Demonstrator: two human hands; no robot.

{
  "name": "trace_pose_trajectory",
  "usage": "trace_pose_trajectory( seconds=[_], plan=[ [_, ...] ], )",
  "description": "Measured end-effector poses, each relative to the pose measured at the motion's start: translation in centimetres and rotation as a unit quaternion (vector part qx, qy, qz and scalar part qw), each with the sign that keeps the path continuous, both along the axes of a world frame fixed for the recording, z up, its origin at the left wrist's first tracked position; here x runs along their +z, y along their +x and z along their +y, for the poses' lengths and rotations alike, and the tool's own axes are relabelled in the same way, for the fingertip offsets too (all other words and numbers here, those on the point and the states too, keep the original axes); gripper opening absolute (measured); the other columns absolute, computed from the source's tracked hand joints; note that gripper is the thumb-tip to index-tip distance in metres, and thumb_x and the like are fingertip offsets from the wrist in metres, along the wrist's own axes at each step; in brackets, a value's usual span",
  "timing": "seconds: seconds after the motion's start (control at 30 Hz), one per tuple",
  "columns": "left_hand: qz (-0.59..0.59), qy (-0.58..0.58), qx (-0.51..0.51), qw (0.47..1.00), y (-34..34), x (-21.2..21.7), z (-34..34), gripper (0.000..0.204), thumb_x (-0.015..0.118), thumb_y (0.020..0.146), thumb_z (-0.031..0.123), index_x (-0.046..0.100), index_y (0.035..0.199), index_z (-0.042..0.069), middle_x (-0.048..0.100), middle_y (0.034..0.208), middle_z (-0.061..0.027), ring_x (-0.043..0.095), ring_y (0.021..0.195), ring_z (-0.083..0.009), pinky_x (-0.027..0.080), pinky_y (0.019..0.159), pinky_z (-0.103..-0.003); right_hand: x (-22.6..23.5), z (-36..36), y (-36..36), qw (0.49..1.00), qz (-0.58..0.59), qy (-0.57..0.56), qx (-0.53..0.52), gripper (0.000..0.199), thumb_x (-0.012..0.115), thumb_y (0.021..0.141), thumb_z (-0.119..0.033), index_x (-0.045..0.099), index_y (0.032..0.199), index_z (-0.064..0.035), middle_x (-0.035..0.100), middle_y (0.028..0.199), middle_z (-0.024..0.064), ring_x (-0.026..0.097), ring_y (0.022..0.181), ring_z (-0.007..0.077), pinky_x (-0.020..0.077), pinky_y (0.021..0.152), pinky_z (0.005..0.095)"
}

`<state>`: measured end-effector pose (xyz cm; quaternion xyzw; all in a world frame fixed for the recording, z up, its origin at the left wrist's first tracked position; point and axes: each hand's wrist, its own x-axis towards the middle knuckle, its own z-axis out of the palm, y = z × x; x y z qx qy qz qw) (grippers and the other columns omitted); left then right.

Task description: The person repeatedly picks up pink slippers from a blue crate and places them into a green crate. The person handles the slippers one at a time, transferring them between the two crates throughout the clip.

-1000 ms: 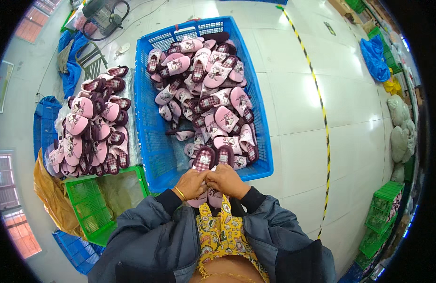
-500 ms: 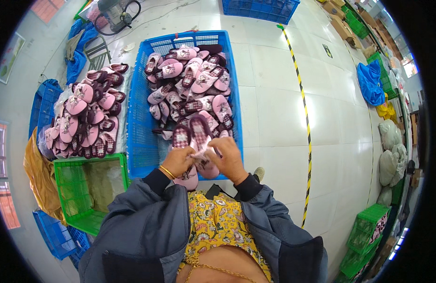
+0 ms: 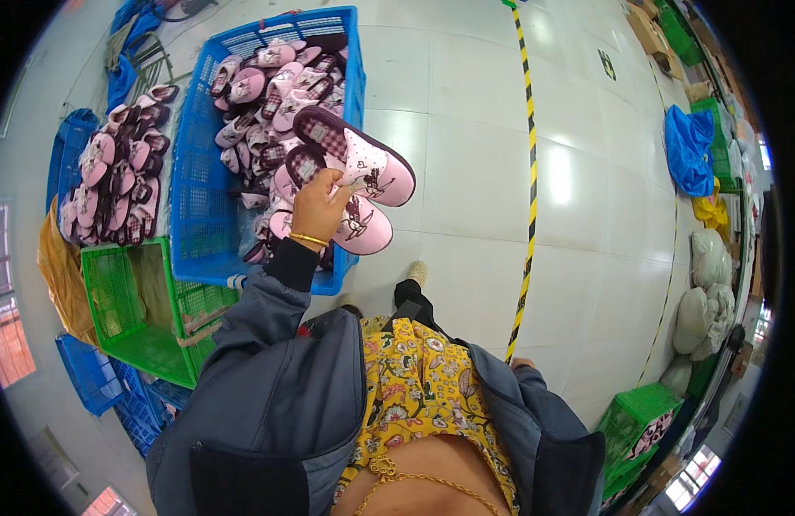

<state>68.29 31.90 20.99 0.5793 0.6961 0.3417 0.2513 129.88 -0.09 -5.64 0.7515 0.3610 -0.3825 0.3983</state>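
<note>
My left hand is closed on a pair of pink slippers, gripping them together near the middle. They have dark checked insoles and a dark drawing on the toes, which point right. The pair is held over the right side of a large blue plastic crate. Inside that crate lies a loose pile of similar slippers. Down at my right side, past the jacket's edge, shows a small part of my right hand. Its fingers are hidden, and I see nothing in it.
Left of the blue crate is a heap of more pink slippers. Nearer stands a green crate. A yellow-and-black striped tape line runs along the tiled floor at right. Beyond it are a blue bag and stacked green crates.
My right hand has let go of the slippers and dropped to my side. My left hand now holds the pair alone, turned toes right. The view has shifted rightward, and one foot is forward.
</note>
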Motion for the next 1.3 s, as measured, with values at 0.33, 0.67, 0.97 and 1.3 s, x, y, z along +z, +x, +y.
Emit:
trace_pose_trajectory(
  seconds=[0.33,0.67,0.97,1.3],
  plan=[
    [-0.536,-0.071,0.037,0.840,3.8,-2.3,10.6,0.023,0.059,0.088,0.006,0.054,0.109,-0.004,0.064,0.098,-0.0094,0.062,0.083,-0.0122,0.051,0.074,-0.024,2.3,24.3,-3.4,0.732,0.362,0.284,-0.503,0.020,0.053,0.086,-0.018,0.050,0.068,-0.0109,0.048,0.057,0.0022,0.050,0.050,0.0178,0.0388,0.041,0.0295],
    [-0.646,-0.057,0.132,0.749,-1.7,-4.5,28.4,0.020,0.056,0.091,0.007,0.053,0.110,0.001,0.063,0.104,-0.0081,0.062,0.091,-0.0165,0.051,0.082,-0.031,5.2,56.9,-14.6,0.819,0.419,0.372,-0.123,0.019,0.054,0.087,-0.020,0.057,0.072,-0.0085,0.056,0.062,0.0022,0.055,0.052,0.0127,0.0435,0.046,0.0261],
    [-0.660,0.050,0.214,0.718,-11.2,-6.0,41.7,0.023,0.053,0.092,0.006,0.053,0.114,0.000,0.062,0.108,-0.0109,0.062,0.095,-0.0203,0.052,0.084,-0.034,0.7,60.4,-1.3,0.905,0.136,0.067,0.397,0.024,0.054,0.086,-0.028,0.068,0.091,-0.0081,0.069,0.095,0.0120,0.066,0.088,0.0280,0.0529,0.074,0.0419],
    [-0.598,0.158,0.407,0.673,-17.1,-8.9,51.4,0.021,0.057,0.089,0.009,0.053,0.108,0.002,0.063,0.099,-0.0099,0.063,0.087,-0.0204,0.052,0.077,-0.034,0.3,96.4,-6.4,0.966,0.138,0.169,-0.135,0.023,0.057,0.085,-0.027,0.069,0.095,-0.0104,0.068,0.098,0.0119,0.065,0.093,0.0315,0.0529,0.077,0.0426]
  ],
)
